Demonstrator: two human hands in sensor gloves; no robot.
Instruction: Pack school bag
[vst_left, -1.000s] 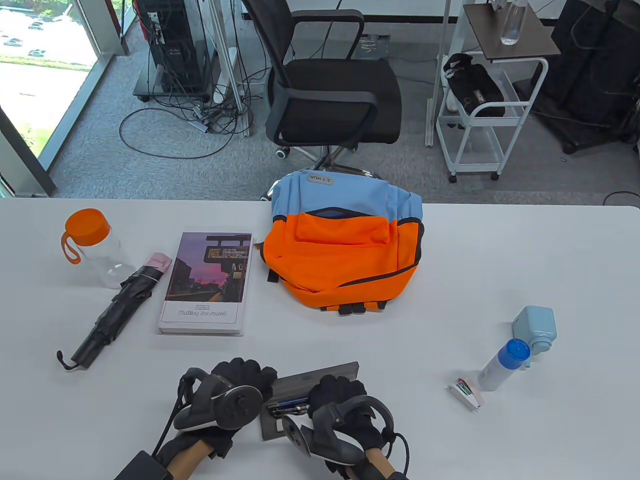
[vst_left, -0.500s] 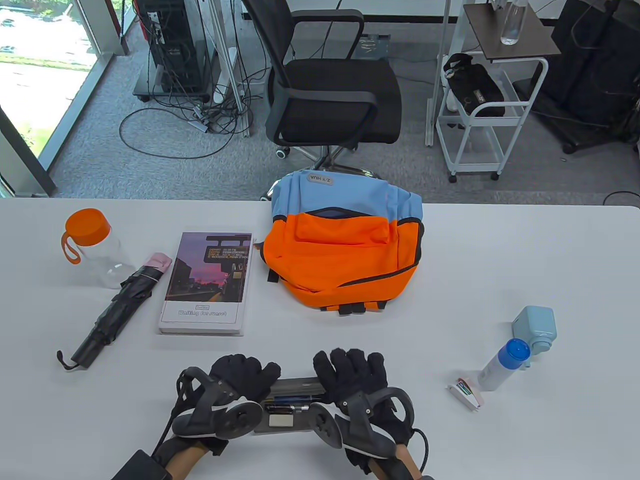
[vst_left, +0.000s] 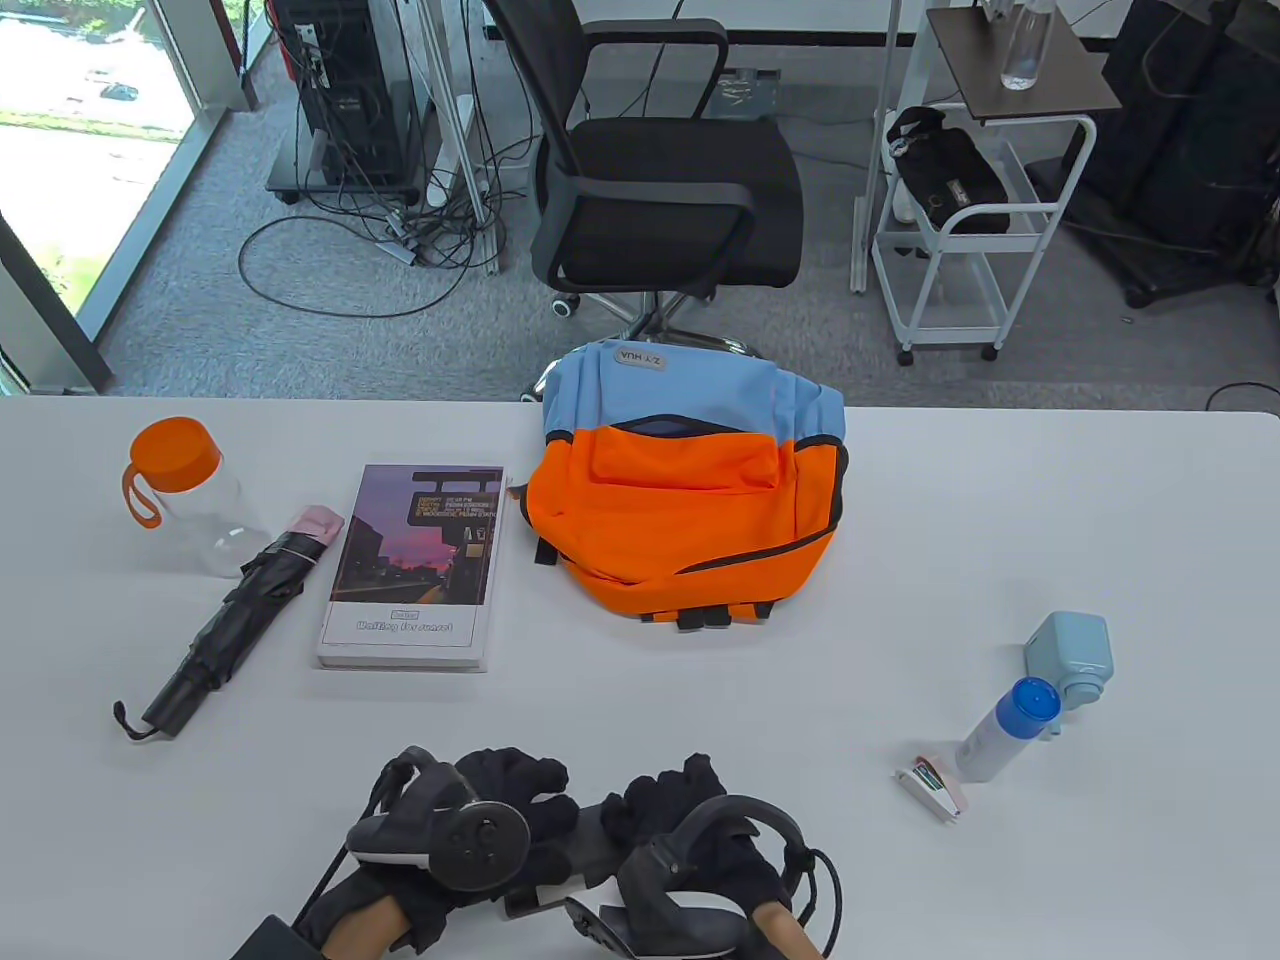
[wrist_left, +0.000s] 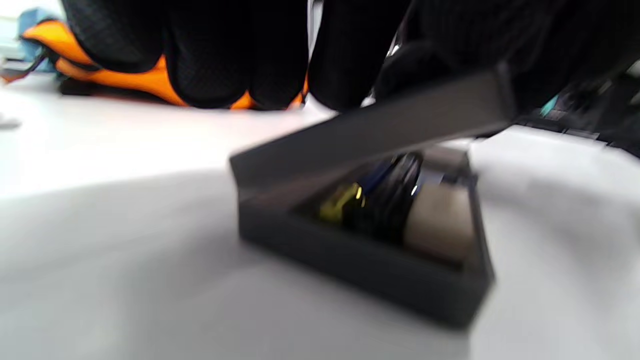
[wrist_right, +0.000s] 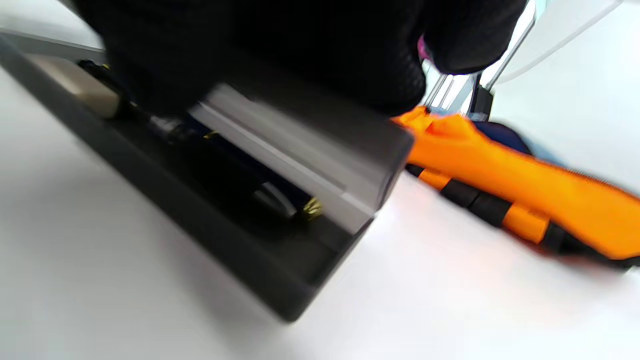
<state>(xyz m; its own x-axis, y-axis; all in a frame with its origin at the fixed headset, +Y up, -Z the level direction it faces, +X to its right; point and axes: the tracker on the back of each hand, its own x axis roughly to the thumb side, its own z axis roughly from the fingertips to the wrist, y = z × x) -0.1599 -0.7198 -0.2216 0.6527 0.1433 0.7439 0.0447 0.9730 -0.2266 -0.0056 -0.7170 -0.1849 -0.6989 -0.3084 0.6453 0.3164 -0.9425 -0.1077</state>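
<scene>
Barely begun: my left hand (vst_left: 470, 830) and right hand (vst_left: 700, 850) work together at the near edge of the white bench (vst_left: 1000, 520), both on the slim dark-grey hinged pencil case (wrist_left: 370, 240). The wrist views show its lid tilted partway down over the tray, with dark pens and a pale eraser-like block lying inside. My right fingers (wrist_right: 300, 55) curl over the top of the lid and press on it; my left fingers (wrist_left: 210, 55) hang just above its far edge, and whether they touch it I cannot tell through the blur. As I judge it, I am closing the case so that it can go into the bag.

Nothing appears packed. The orange-and-light-blue fabric backpack (vst_left: 690, 500) lies flat at the far middle of the bench, well apart from my hands, its main opening only slightly agape. Left of it sit the white-edged book with a purple dusk cover (vst_left: 415, 565), the folded black umbrella with a pink tip (vst_left: 235, 615) and the clear plastic bottle with an orange cap (vst_left: 185, 495). On the right wait the pale blue boxy handheld fan (vst_left: 1072, 655), the white tube with a blue cap (vst_left: 1005, 728) and a small white packet (vst_left: 930, 785). All of these, and the case itself, remain to be loaded.
</scene>
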